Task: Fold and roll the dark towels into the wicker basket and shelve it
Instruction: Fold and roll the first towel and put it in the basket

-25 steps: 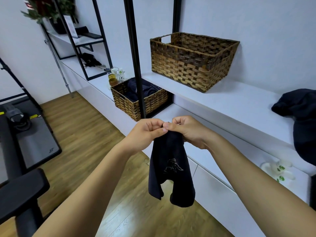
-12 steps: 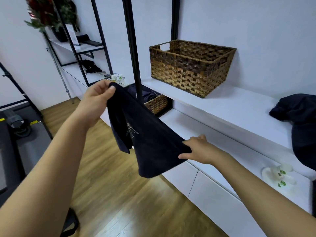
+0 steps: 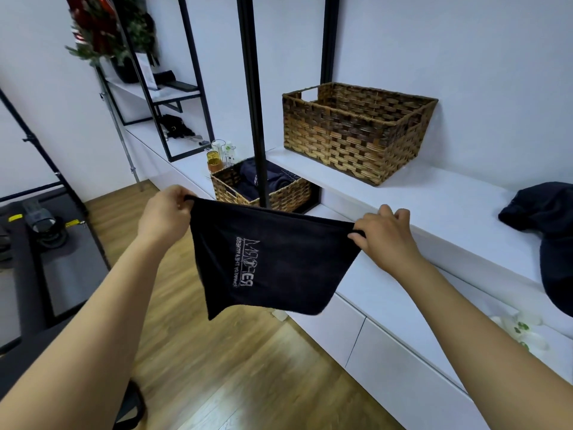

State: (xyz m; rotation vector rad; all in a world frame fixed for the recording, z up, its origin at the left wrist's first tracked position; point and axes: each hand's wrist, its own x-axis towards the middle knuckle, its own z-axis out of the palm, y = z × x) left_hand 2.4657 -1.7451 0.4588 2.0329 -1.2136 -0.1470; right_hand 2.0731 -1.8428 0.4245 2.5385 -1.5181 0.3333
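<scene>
**Dark towel held spread at mid-frame**

Both arms reach in from the bottom edge. Left hand (image 3: 166, 214) pinches one top corner of a dark towel (image 3: 269, 262), fingers curled over the hem. Right hand (image 3: 383, 232) pinches the opposite top corner the same way. Towel hangs flat between them in the centre of the frame, top edge taut, pale printed lettering showing reversed on its face, lower edge loose above the wood floor (image 3: 235, 367).

Behind the towel, mid-frame: a small wicker basket (image 3: 279, 197) on the lower white ledge, rolled dark towels (image 3: 269, 178) lying inside it. A black post (image 3: 252, 97) crosses in front. Upper right of centre: a larger wicker basket (image 3: 350, 141) stands on the white shelf (image 3: 449, 209), its inside not visible. At the right edge, a heap of dark cloth (image 3: 548, 218) lies on the same shelf. Glass bottles (image 3: 218, 155) stand just beside the small basket.
</scene>
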